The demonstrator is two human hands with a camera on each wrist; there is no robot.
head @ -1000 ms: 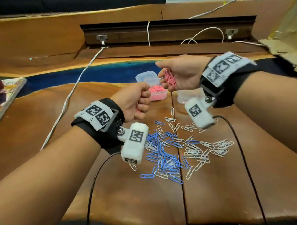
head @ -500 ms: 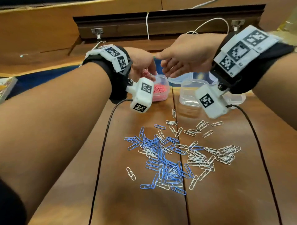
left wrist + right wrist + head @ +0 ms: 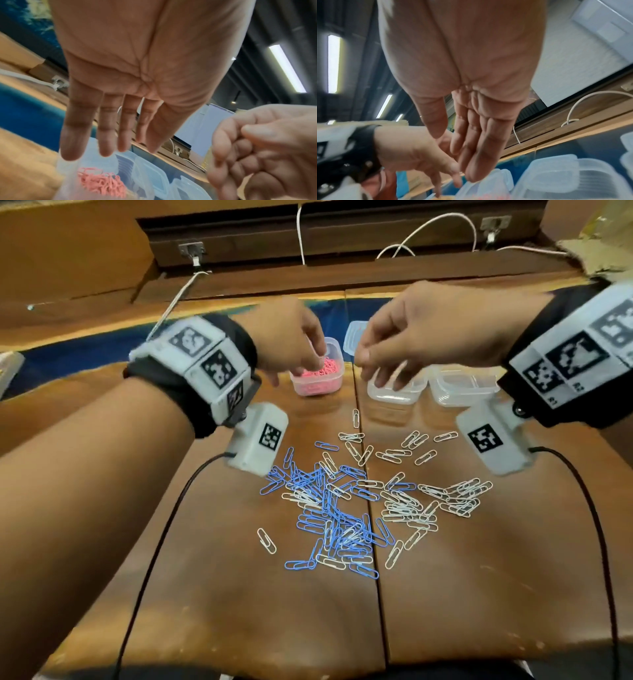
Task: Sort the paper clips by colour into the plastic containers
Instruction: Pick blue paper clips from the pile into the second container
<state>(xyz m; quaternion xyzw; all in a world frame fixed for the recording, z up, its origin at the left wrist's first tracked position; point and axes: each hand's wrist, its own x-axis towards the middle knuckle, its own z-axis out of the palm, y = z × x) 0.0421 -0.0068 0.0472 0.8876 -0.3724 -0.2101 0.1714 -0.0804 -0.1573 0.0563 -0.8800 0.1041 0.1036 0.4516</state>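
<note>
Risk judged: the pink tub [image 3: 317, 371], just under the left hand [image 3: 287, 337], could be knocked over by its fingers [image 3: 77, 128]. Left fingers straight and spread, nothing held. Right hand [image 3: 428, 330] beside it, above a clear tub [image 3: 394, 392]; fingers loose, apparently empty. Blue and white clips [image 3: 342, 508] lie unsorted on the surface [image 3: 479, 594], well below both hands.

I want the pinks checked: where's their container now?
Head view, centre: the pink-clip container sits left of an empty container, under the left hand.
</note>
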